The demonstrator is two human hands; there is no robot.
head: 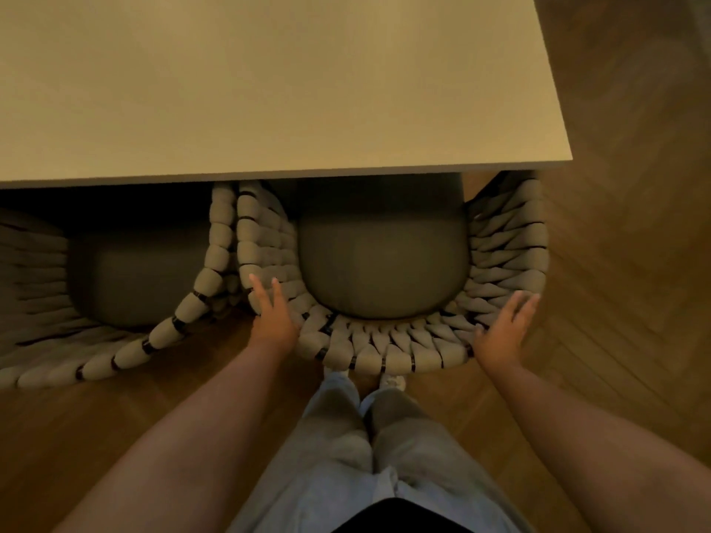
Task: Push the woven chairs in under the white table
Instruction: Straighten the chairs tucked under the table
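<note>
The white table point(269, 90) fills the upper part of the view, its near edge running across the middle. Right in front of me a woven chair point(384, 350) with a grey seat cushion point(381, 263) is partly under the table edge. My left hand point(273, 321) lies flat with fingers spread on the left side of its curved woven back. My right hand point(504, 332) rests open against the right side of the same back. A second woven chair point(161, 332) stands to the left, its front also under the table, touching the first chair.
Wooden herringbone floor point(635, 263) lies to the right of the table and below the chairs. My legs in light trousers point(346, 455) stand just behind the chair's back, with my feet close to it.
</note>
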